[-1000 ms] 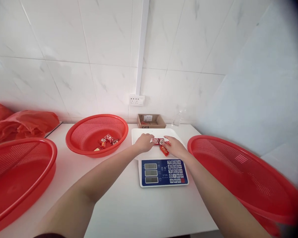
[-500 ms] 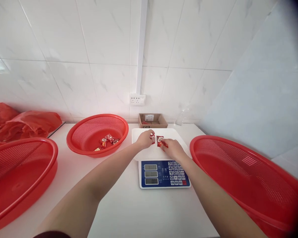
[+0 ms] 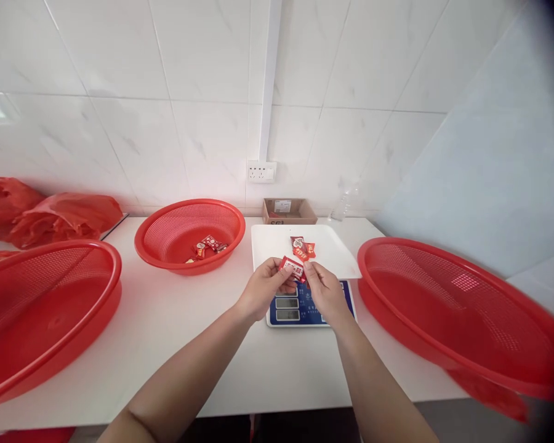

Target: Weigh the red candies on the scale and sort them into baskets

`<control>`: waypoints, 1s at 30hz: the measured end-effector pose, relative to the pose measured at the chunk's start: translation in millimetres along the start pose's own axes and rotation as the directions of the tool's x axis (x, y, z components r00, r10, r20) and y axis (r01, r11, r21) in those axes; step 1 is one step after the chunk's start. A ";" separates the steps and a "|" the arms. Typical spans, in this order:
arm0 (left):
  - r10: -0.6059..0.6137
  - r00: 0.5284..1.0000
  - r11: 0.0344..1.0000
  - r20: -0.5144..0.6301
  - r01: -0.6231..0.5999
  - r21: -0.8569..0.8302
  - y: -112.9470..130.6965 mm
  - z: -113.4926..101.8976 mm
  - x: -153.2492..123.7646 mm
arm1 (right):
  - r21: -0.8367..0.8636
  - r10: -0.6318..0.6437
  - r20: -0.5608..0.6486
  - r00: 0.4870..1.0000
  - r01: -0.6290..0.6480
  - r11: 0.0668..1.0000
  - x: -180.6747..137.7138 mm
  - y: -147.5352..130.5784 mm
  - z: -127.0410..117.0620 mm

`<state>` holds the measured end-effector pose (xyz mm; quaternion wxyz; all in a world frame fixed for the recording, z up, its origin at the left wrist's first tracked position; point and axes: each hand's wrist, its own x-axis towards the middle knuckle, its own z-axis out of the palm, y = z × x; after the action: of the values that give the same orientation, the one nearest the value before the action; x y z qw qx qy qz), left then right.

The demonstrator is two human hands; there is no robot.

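Note:
In front of the scale, both hands hold a small red wrapped packet (image 3: 292, 267) with a white printed label. My left hand (image 3: 264, 288) is closed round its left side, thumb on top. My right hand (image 3: 327, 294) pinches its right end with thumb and forefinger. Just beyond my fingers, a dark red packet (image 3: 297, 242) and an orange packet (image 3: 305, 252) lie touching on the white pan (image 3: 335, 258) of the digital scale. My hands partly cover the scale's blue panel (image 3: 307, 311) and most of its keys.
A red basket (image 3: 148, 255) with several wrapped packets stands left of the scale. Other red baskets flank the table at near left (image 3: 113, 295) and right (image 3: 369, 264). Behind the pan are a cardboard box (image 3: 270, 212) and a clear plastic container (image 3: 339, 208). Red plastic bags (image 3: 74, 215) lie far left.
My hands have drawn back from the pan toward me and come together on the red packet. My right hand has let go of the orange packet on the pan. The view has shifted slightly.

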<state>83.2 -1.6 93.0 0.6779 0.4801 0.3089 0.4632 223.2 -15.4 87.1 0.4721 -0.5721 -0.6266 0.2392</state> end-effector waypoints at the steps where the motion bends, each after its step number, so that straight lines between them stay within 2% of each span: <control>1: -0.009 1.000 1.000 -0.001 0.009 -0.004 -2.4 -1.0 -3.3 | -0.007 0.001 -0.010 1.000 -0.001 1.000 -4.9 -2.2 0.8; 10: -0.003 1.000 1.000 -0.027 0.003 0.009 -8.2 -2.7 -25.1 | 0.143 0.030 0.056 0.998 -0.037 0.989 -32.9 -4.8 5.8; 16: 0.023 0.999 0.980 0.024 -0.028 0.197 -9.7 -7.6 -30.7 | 0.136 0.009 0.126 0.992 -0.026 0.990 -37.9 -6.7 -0.6; 23: 0.114 0.991 0.958 -0.063 -0.093 0.272 -8.3 -3.8 -32.7 | 0.175 0.046 0.131 0.990 -0.069 0.982 -39.6 -11.8 0.1; 27: 0.089 0.995 0.954 -0.033 -0.076 0.289 -7.4 -3.2 -33.4 | 0.172 0.036 0.119 0.992 -0.057 0.983 -38.7 -8.4 -0.7; 30: 0.047 0.999 0.951 0.012 -0.048 0.304 -9.0 -4.5 -32.6 | 0.165 0.033 0.164 0.986 -0.061 0.984 -38.7 -8.7 -2.1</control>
<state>69.9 -31.1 82.2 0.5852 0.5871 0.3634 0.4252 216.9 -54.4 83.0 0.4613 -0.5233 -0.6262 0.3481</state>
